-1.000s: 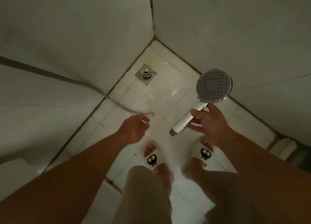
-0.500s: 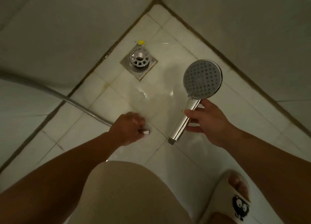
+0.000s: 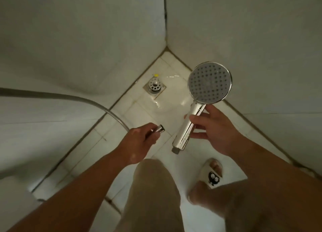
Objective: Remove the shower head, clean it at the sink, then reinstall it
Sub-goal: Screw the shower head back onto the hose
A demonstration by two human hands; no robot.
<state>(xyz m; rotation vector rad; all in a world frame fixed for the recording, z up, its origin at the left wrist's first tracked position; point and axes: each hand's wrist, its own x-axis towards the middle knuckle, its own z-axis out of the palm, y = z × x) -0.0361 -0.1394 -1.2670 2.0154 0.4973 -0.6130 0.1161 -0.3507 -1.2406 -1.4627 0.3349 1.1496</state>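
Note:
My right hand (image 3: 215, 132) grips the chrome handle of the shower head (image 3: 210, 82), whose round grey spray face points up at me. Its threaded end hangs free, low and to the left of my fingers. My left hand (image 3: 141, 137) holds the metal end nut (image 3: 159, 128) of the shower hose (image 3: 97, 104), which curves away left along the wall. The hose end and the handle end are apart, a short gap between them.
I stand in a tiled shower corner. A square floor drain (image 3: 154, 87) sits in the corner of the wet white floor, with a small yellow bit beside it. My slippered foot (image 3: 213, 173) is at lower right, my knee in the middle.
My left hand closed on the hose end on the floor and lifted it. The shower head stayed in my right hand while my view rose from a crouch.

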